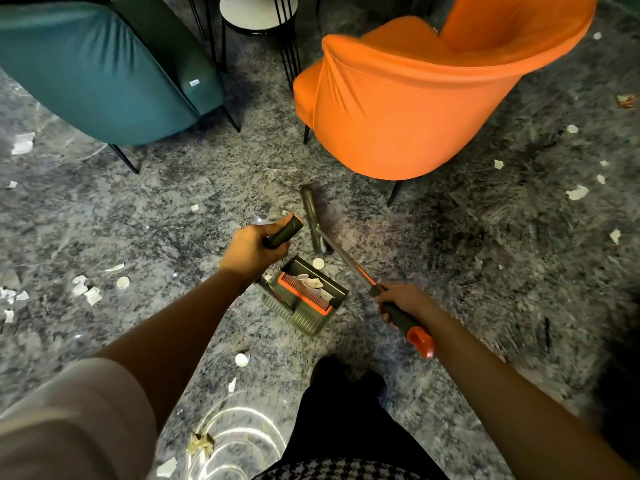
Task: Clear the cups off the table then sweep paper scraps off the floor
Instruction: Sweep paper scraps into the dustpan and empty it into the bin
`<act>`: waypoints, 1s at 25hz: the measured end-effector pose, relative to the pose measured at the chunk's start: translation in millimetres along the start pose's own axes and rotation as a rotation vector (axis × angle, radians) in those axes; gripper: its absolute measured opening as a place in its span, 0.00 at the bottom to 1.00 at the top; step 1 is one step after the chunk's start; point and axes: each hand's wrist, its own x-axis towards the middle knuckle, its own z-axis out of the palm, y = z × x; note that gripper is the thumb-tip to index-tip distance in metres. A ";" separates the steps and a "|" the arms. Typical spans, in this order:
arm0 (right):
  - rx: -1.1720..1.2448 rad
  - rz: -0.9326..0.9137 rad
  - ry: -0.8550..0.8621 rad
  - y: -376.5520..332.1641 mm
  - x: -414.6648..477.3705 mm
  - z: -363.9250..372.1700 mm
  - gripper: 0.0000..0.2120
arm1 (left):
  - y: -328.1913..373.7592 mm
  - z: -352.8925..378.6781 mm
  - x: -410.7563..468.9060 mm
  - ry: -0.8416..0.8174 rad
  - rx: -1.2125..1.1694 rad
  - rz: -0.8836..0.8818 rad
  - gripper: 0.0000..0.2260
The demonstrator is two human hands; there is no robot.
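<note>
1. One dustpan (306, 311) stands on the floor (173, 209) with paper scraps (313, 281) inside. Our left hand (251, 252) grips its upright handle.
2. One broom (313, 220), its head down just beyond the dustpan. Our right hand (403, 303) has its fingers clenched round the handle.
3. Two chairs: one teal chair (104, 71), one orange chair (415, 98).
4. More scraps lie scattered across the floor on both sides, too many for us to count.

No writing can be read anywhere in the view. A small white tag (195, 83) sits on the dark side panel of the teal armchair (104, 74); any print on it is too small and blurred to make out.
</note>
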 end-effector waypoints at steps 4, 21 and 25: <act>0.029 0.077 -0.035 8.4 -21.0 -9.3 0.19 | -0.7 0.1 0.4 -0.021 0.041 -0.002 0.21; -0.715 0.043 -0.020 16.2 -24.7 -8.2 0.08 | 4.7 0.2 -3.6 -0.042 0.079 -0.064 0.19; -0.613 0.086 -0.111 14.6 -38.1 -36.5 0.17 | 4.9 -1.1 -0.6 -0.024 0.074 -0.039 0.20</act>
